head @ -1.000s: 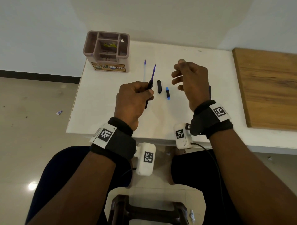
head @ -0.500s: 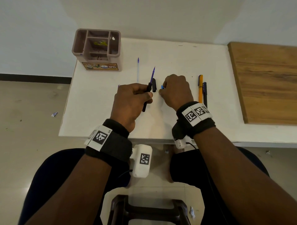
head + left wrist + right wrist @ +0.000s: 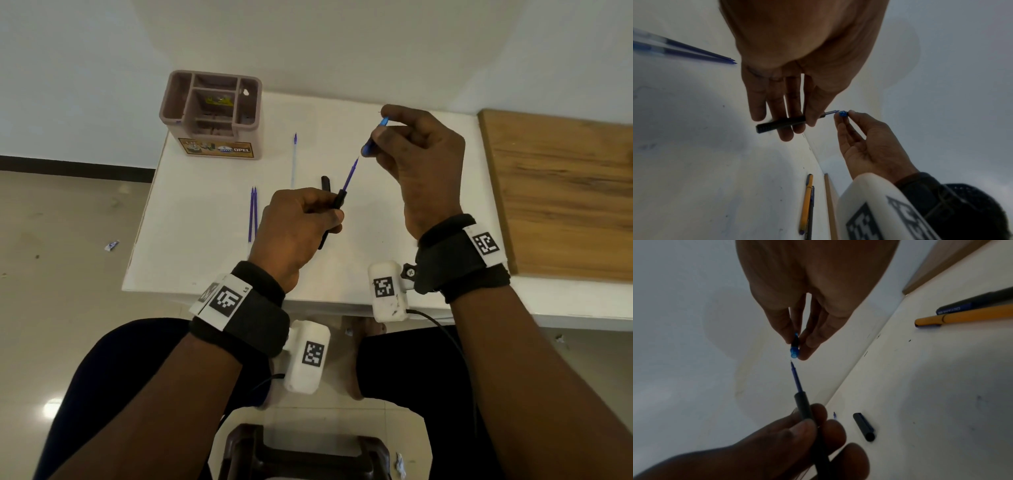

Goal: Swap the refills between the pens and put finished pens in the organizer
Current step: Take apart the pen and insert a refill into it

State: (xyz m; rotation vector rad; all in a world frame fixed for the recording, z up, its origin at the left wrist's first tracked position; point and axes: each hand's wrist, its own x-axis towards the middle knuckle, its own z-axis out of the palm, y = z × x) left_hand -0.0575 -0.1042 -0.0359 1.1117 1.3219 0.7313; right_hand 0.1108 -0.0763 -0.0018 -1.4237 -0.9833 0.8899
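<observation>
My left hand [image 3: 301, 219] grips a black pen barrel [image 3: 339, 200] [image 3: 803, 404] above the table, and a purple refill [image 3: 350, 175] [image 3: 796, 379] sticks out of its top, pointing up and right. Just beyond the refill's tip, my right hand [image 3: 418, 154] pinches a small blue tip piece [image 3: 371, 142] [image 3: 794, 348] [image 3: 842, 113] between thumb and fingers. The two parts are close but apart. A black cap [image 3: 325, 183] [image 3: 864, 426] lies on the white table [image 3: 205, 205]. The brown organizer [image 3: 210, 113] stands at the far left corner.
Two purple refills [image 3: 252, 214] [image 3: 694, 53] lie side by side left of my left hand, and a pale refill [image 3: 294, 157] lies farther back. A yellow pen [image 3: 962, 315] [image 3: 806, 203] and a dark pen [image 3: 978, 302] lie at the right. A wooden board [image 3: 561, 192] adjoins the table's right side.
My right hand has picked the blue tip piece up off the table and lifted it up and back, to the refill's tip. My left hand still holds the barrel.
</observation>
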